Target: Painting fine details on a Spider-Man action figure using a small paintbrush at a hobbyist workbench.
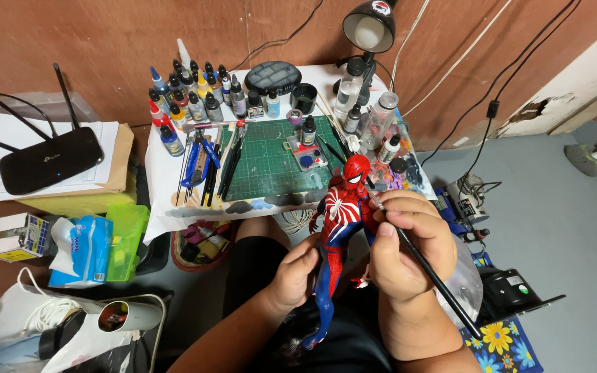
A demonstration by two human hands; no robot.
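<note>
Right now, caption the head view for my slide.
Left hand steadies a red-and-blue action figure while right hand holds a paintbrush at it.

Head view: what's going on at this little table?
A seated person holds a red and blue action figure by its legs in the left hand. The right hand holds a thin black paintbrush, tip at the figure's shoulder. Behind it, a small table carries a green cutting mat and paint bottles.

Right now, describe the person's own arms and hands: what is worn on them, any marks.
Both forearms are bare to the frame's bottom edge; no sleeves or cuffs show. The left hand and right hand wear no gloves, and no rings, watch or wristband can be seen. The hands look broad with short fingers. No paint marks are clear at this size.
</note>
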